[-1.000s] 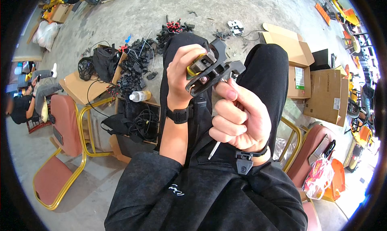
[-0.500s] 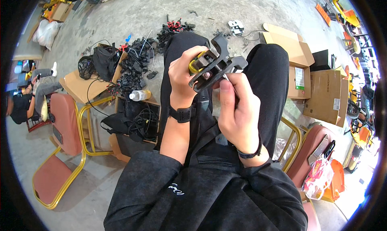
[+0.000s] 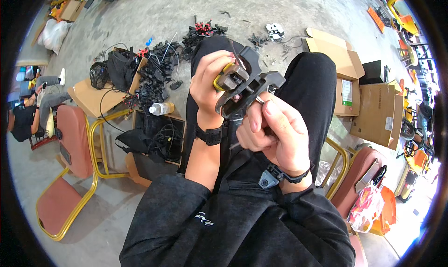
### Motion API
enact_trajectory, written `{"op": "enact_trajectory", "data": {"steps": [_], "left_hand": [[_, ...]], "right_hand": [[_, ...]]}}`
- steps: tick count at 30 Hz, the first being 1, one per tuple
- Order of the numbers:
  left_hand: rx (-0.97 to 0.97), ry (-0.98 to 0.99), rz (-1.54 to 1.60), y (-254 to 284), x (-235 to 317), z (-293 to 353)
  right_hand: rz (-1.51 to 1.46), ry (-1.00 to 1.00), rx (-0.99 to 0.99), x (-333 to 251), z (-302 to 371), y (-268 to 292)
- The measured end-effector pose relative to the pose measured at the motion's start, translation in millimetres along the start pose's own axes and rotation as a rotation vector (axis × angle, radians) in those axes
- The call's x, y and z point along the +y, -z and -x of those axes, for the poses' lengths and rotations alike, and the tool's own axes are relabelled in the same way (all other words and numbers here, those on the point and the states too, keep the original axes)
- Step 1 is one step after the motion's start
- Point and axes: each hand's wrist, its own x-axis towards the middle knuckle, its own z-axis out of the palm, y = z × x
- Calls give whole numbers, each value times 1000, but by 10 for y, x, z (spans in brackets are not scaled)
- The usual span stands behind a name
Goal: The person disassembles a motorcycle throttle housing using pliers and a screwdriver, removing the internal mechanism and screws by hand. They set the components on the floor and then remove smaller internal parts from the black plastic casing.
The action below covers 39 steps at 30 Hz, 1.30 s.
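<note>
My left hand (image 3: 205, 83) is closed around a black forked bracket (image 3: 249, 83), held up above my lap. Against the bracket, in the same grip, sits a metal tool head with yellow edges (image 3: 232, 77); I cannot make out its kind. My right hand (image 3: 280, 131) is closed, thumb against bent forefinger, on a thin metal rod (image 3: 259, 99). The rod's tip meets the bracket's lower right side. The fingers hide most of the rod.
Left on the floor are a heap of black parts and cables (image 3: 158, 76), an opened carton (image 3: 95, 99) and a plastic bottle (image 3: 161, 109). Cardboard boxes (image 3: 375, 113) stand right. Padded chairs (image 3: 77, 141) flank me. A seated person (image 3: 28, 120) is at far left.
My right hand has turned, its fingers now curled lower and to the right of the bracket. The bracket has tilted slightly in my left hand.
</note>
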Motion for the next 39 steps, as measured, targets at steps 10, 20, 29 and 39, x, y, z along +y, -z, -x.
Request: {"op": "enact_trajectory", "data": {"steps": [10,20,29,39], "left_hand": [[93,-55,251,-133,-56,-63],[55,9,296,-99,-39,-30],[60,121,280,-66,-67,35],[-22,154,148,-22,-17,19]], "right_hand": [[-765,-310,-45,-92,7,21],[446,165,260,89,-13,-3],[950,194,284,-30,6,-40],[-172,8,-10,76,-63,5]]}}
